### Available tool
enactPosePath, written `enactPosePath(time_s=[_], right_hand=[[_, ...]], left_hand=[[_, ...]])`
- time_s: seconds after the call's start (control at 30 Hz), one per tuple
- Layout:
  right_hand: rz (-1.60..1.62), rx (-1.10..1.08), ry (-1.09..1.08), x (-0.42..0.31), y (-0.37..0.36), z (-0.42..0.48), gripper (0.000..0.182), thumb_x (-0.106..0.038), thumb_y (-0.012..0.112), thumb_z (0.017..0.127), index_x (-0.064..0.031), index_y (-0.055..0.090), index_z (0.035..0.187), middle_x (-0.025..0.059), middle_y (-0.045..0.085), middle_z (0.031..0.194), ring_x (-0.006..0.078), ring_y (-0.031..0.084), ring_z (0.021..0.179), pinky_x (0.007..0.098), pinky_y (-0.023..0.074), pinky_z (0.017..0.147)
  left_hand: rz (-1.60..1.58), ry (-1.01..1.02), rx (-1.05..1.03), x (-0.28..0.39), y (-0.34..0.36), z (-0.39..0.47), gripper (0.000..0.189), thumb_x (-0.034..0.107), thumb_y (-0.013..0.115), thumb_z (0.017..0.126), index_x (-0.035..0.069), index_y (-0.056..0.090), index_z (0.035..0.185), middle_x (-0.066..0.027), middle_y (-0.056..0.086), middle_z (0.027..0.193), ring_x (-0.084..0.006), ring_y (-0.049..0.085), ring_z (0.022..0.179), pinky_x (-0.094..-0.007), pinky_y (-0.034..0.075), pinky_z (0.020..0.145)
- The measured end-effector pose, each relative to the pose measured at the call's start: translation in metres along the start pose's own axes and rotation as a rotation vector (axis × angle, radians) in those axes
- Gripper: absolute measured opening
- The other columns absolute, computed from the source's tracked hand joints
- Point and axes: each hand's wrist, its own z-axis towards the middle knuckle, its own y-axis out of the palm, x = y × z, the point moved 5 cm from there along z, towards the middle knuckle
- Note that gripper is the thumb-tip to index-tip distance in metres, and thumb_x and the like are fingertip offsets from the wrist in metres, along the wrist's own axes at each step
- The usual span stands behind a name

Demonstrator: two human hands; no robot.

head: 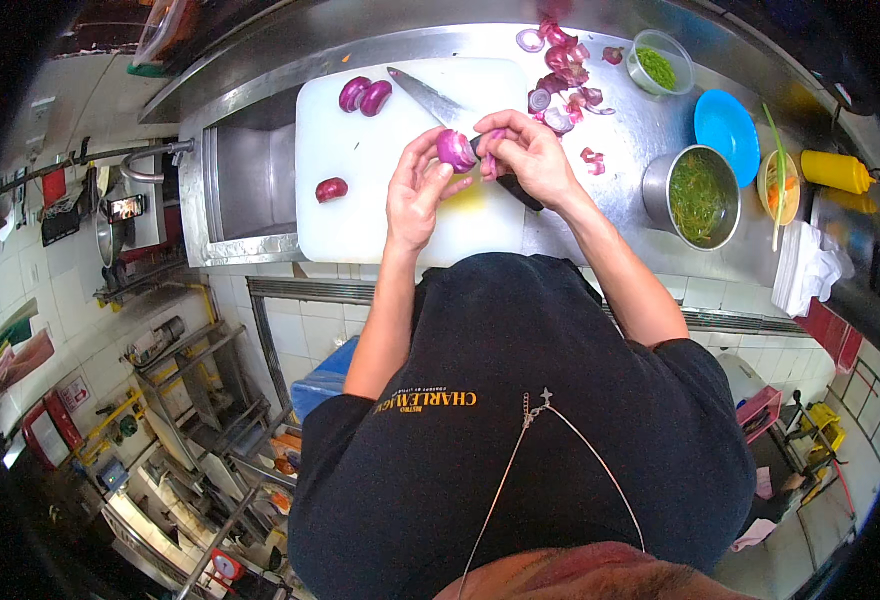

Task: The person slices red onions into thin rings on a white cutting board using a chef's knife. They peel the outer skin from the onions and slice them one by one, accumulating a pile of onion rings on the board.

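My left hand (417, 187) holds a red onion piece (455, 150) above the white cutting board (402, 225). Pinched in the fingers of my right hand (530, 154) is a strip of purple onion skin (491, 150), right beside that piece. Behind my hands a chef's knife (428, 96) lies on the board; its dark handle (518, 192) passes partly hidden under my right hand. Two peeled red onion pieces (365, 96) rest together at the board's far left. Another red onion piece (332, 190) sits alone near the left edge.
Onion skins and trimmings (563, 71) litter the steel counter (605, 214) right of the board. Farther right stand a tub of chopped greens (657, 67), a blue bowl (726, 139), a metal pot of greens in liquid (699, 196) and a yellow squeeze bottle (834, 172). A sink (256, 176) adjoins the board's left side.
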Motion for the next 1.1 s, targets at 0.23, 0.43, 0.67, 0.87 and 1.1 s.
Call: enactPosePath(time_s=[0.23,0.43,0.67,0.87,1.1], right_hand=[[-0.262,0.034,-0.008,-0.010,-0.001,0.001,0.020,-0.014,0.072,0.087,-0.0008,0.073,0.102,0.0051,0.069,0.086,0.0061,0.060,0.071,0.0226,0.0506,0.063],[-0.408,0.030,-0.180,-0.021,-0.005,0.002,0.019,-0.010,0.074,0.085,-0.0043,0.074,0.102,-0.0005,0.068,0.086,0.0044,0.056,0.072,0.0222,0.0454,0.065],[-0.644,0.032,-0.326,-0.036,0.002,-0.002,0.013,-0.012,0.072,0.086,-0.0030,0.072,0.095,0.0011,0.062,0.082,0.0075,0.053,0.070,0.0241,0.0424,0.062],[-0.696,-0.106,-0.450,-0.033,0.004,0.000,0.013,-0.011,0.063,0.091,0.0003,0.065,0.097,0.0069,0.061,0.083,0.0142,0.056,0.071,0.0289,0.0458,0.065],[-0.890,-0.144,-0.500,-0.024,0.011,0.003,0.012,-0.010,0.054,0.094,0.0014,0.055,0.096,0.0177,0.060,0.084,0.0334,0.060,0.076,0.0399,0.0480,0.070]], left_hand=[[0.100,0.062,-0.064,0.009,0.007,-0.001,0.048,0.001,0.054,0.096,-0.002,0.038,0.141,-0.0153,0.050,0.132,-0.0239,0.056,0.119,-0.0383,0.053,0.097],[0.135,0.097,-0.129,0.021,0.011,0.000,0.047,-0.002,0.055,0.094,-0.004,0.040,0.139,-0.0158,0.054,0.127,-0.0225,0.058,0.112,-0.0347,0.049,0.098],[0.111,0.073,-0.116,0.019,0.009,-0.001,0.048,-0.002,0.056,0.094,-0.005,0.040,0.139,-0.0157,0.055,0.125,-0.0223,0.058,0.113,-0.0343,0.049,0.098],[0.096,0.042,-0.144,0.018,0.008,-0.004,0.049,-0.002,0.056,0.093,-0.006,0.039,0.139,-0.0153,0.055,0.126,-0.0204,0.058,0.112,-0.0326,0.049,0.097],[0.113,-0.017,-0.142,0.012,0.007,-0.005,0.048,-0.001,0.059,0.092,-0.006,0.043,0.137,-0.0146,0.055,0.128,-0.0178,0.058,0.110,-0.0314,0.050,0.093]])
